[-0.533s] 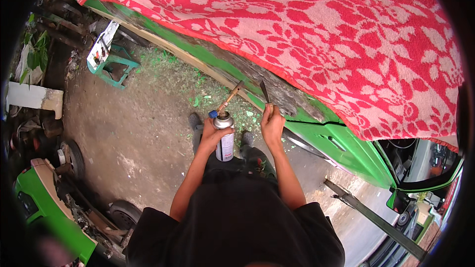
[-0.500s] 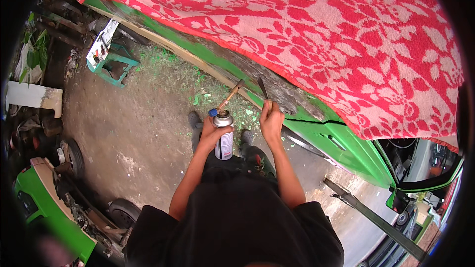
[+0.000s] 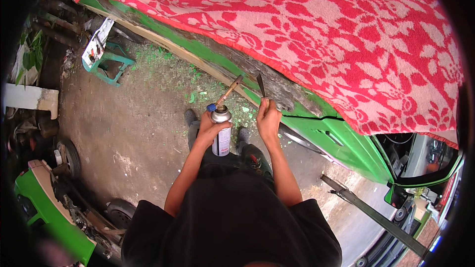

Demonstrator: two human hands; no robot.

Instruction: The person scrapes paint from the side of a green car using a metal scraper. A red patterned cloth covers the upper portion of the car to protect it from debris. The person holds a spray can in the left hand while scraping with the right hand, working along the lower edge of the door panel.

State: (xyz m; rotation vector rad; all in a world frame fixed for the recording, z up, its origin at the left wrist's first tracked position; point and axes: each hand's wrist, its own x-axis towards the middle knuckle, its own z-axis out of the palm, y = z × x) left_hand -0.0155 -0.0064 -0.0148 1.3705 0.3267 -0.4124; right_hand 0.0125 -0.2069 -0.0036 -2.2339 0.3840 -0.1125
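Note:
My left hand (image 3: pixel 208 129) is wrapped round a gas torch, whose white and silver canister (image 3: pixel 222 141) stands upright in front of me. From its top a brass nozzle (image 3: pixel 231 89) with a blue knob slants up toward the vehicle's side. In my right hand (image 3: pixel 268 119) is a scraper (image 3: pixel 261 85), its dark, thin blade pointing up close to the panel. The green side panel (image 3: pixel 213 59) has a long grey-brown stretch where the paint is off. I cannot make out a flame at the nozzle.
A red and pink flowered blanket (image 3: pixel 316 34) covers the vehicle's top. Green paint flakes (image 3: pixel 192 98) litter the ground by my feet. A teal stool (image 3: pixel 110 66) with tools on a white sheet stands at the far left. A metal beam (image 3: pixel 371 212) lies at the right; car parts (image 3: pixel 52 202) sit at the left.
The whole view has shifted slightly left and up. Both hands keep their holds, the torch and the scraper staying at nearly the same place by the panel.

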